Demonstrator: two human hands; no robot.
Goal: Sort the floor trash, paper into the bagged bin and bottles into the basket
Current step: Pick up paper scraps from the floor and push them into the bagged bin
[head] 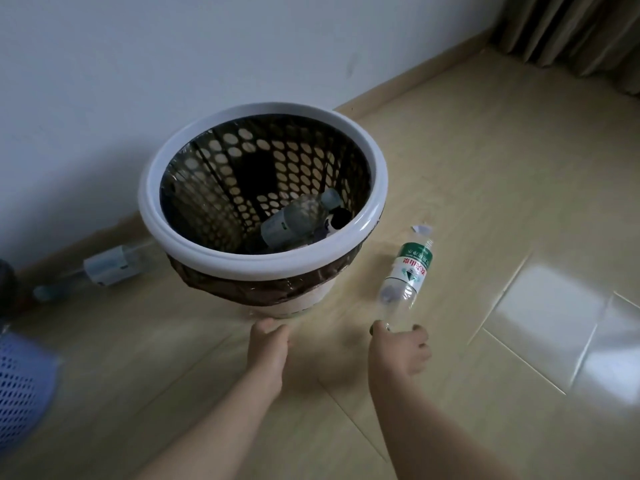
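Note:
A white-rimmed bin lined with a dark bag stands by the wall, and a clear bottle lies at its bottom. My right hand grips the end of a clear bottle with a green and red label, which points away from me just right of the bin. My left hand is at the foot of the bin with fingers curled; what it holds, if anything, is blurred. A blue perforated basket shows at the lower left edge. A small paper scrap lies on the floor beyond the held bottle.
Another clear bottle lies on the floor along the baseboard, left of the bin. A dark object sits at the far left edge. A curtain hangs in the far right corner. Tiled floor spreads to the right.

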